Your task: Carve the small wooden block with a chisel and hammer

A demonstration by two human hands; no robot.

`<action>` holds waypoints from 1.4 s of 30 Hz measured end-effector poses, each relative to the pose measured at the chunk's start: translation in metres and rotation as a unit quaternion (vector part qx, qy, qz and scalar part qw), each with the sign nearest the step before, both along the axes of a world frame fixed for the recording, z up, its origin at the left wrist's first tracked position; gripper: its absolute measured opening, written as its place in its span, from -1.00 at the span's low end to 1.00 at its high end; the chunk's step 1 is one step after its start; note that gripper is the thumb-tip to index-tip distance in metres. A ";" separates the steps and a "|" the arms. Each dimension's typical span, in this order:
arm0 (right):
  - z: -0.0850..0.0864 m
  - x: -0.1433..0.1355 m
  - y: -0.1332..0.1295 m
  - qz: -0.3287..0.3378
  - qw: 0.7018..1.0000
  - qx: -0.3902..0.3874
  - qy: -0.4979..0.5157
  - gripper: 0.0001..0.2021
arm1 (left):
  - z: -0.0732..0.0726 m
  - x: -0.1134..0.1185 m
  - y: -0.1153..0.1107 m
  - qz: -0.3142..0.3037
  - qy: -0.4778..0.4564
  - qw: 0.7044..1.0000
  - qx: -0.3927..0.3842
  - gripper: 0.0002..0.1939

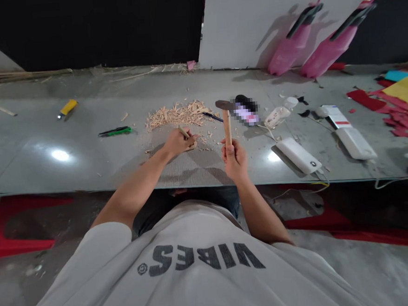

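My right hand is closed round the wooden handle of a hammer, held upright with its dark metal head at the top. To its left, my left hand is closed on a short brown rod whose lower end is hidden by the fingers. Under those fingers a small pale wood piece shows in part, near the table's front edge. A heap of wood shavings lies just beyond my left hand. A dark blue pen rests at the heap's right edge.
On the grey table lie a green cutter and a yellow-handled tool. Rightward are a phone, a clear bottle, two white power banks with cables, pink bottles and coloured scraps.
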State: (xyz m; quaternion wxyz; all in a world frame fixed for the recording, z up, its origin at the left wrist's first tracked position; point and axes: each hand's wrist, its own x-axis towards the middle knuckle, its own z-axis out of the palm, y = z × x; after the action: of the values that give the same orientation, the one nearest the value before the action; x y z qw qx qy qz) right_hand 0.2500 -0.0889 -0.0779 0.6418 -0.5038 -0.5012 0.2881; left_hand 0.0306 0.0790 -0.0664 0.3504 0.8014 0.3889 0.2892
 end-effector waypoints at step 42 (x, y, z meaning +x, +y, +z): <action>-0.010 0.002 -0.001 -0.086 0.971 0.045 0.217 -0.22 | -0.001 -0.073 -0.083 0.020 -0.101 0.971 0.215 -0.32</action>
State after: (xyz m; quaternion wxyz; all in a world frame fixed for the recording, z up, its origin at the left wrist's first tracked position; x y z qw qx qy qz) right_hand 0.2517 -0.0902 -0.0877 0.7795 -0.4413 -0.3174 0.3114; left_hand -0.0419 -0.0045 -0.0672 0.2013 0.8168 0.2955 0.4528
